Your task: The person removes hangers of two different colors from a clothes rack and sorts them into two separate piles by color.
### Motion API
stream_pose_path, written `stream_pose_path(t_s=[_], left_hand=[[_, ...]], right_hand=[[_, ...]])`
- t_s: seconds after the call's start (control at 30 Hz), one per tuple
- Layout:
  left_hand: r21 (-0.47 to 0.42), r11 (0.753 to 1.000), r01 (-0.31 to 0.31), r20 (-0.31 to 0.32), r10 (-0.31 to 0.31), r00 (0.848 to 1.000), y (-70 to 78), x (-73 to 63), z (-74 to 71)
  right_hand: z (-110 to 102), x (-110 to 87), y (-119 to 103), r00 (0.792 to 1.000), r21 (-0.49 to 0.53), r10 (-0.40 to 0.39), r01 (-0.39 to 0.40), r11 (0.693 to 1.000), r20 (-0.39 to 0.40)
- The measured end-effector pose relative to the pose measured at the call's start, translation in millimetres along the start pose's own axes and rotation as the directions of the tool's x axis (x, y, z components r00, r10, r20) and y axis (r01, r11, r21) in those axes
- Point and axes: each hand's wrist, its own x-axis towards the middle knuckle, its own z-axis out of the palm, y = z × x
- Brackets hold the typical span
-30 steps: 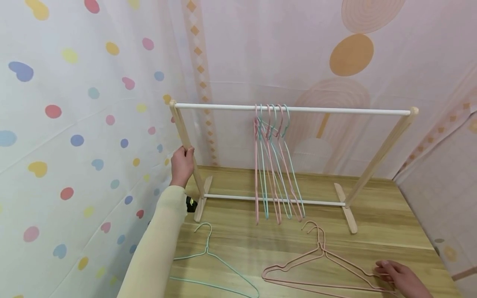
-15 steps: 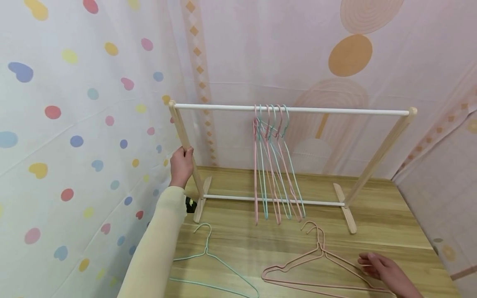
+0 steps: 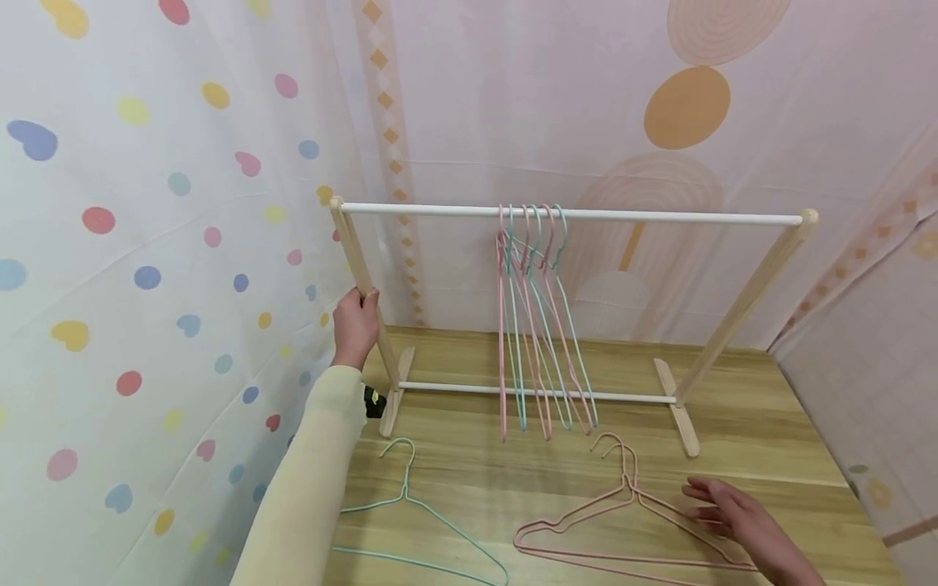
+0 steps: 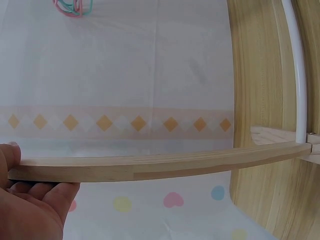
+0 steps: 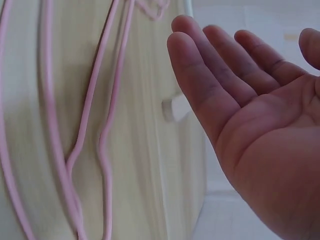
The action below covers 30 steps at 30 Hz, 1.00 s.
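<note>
My left hand [image 3: 356,325] grips the left wooden post [image 3: 350,248] of a small clothes rack, thumb on one side and fingers on the other, as the left wrist view also shows of the post [image 4: 150,167]. My right hand [image 3: 740,517] is held above the right end of two pink hangers [image 3: 628,488] that lie overlapping on the table. In the right wrist view its fingers [image 5: 210,85] are stretched out and hold nothing, beside the pink hangers [image 5: 47,90]. Several pink and mint hangers [image 3: 531,325] hang bunched near the middle of the white top rail [image 3: 681,217].
A mint hanger [image 3: 406,492] lies on the wood-grain table [image 3: 762,464] at front left. A white lower rail [image 3: 454,389] joins the rack's feet. Close to the left foot is a small black object [image 3: 374,402]. Patterned curtains [image 3: 183,203] surround the table.
My right hand has moved left and away from me, coming off the right end of the pink hangers. The left hand keeps its hold on the post, and the hangers have stayed put.
</note>
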Motion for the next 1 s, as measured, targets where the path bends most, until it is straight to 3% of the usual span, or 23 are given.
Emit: stream_pose_path(t_s=[0.17,0.27,0.43,0.5,0.63,0.73,1.0], left_hand=[[0.0,1.0,-0.005,0.002,0.005,1.0,0.3,0.3,0.0],[0.0,1.0,-0.007,-0.001,0.007,1.0,0.6,-0.2,0.0],[0.005,1.0,-0.005,-0.001,0.005,1.0,0.5,-0.8,-0.2],[0.005,1.0,-0.003,-0.001,0.003,1.0,0.9,-1.0,-0.4],[0.002,1.0,0.003,-0.002,-0.003,1.0,1.2,-1.4,-0.5],[-0.003,1.0,0.007,0.0,-0.007,1.0,1.3,-1.0,-0.5],[-0.008,1.0,0.009,0.004,-0.009,1.0,-0.2,-0.5,0.1]], right_hand=[[5.6,4.7,-6.0,0.994,0.077,-0.098,0.094,0.993,0.047],[9.4,8.1,-10.4,0.988,0.119,-0.147,0.141,0.983,0.038],[17.7,12.7,-19.3,0.977,0.262,-0.213,0.2,0.944,0.023],[20.9,15.4,-22.4,0.966,0.351,-0.253,0.221,0.91,0.048],[27.6,23.2,-28.4,0.924,0.554,-0.362,0.24,0.797,0.121],[34.9,28.8,-34.5,0.9,0.628,-0.412,0.239,0.741,0.143],[56.0,38.6,-48.3,0.914,0.632,-0.389,0.233,0.739,0.118]])
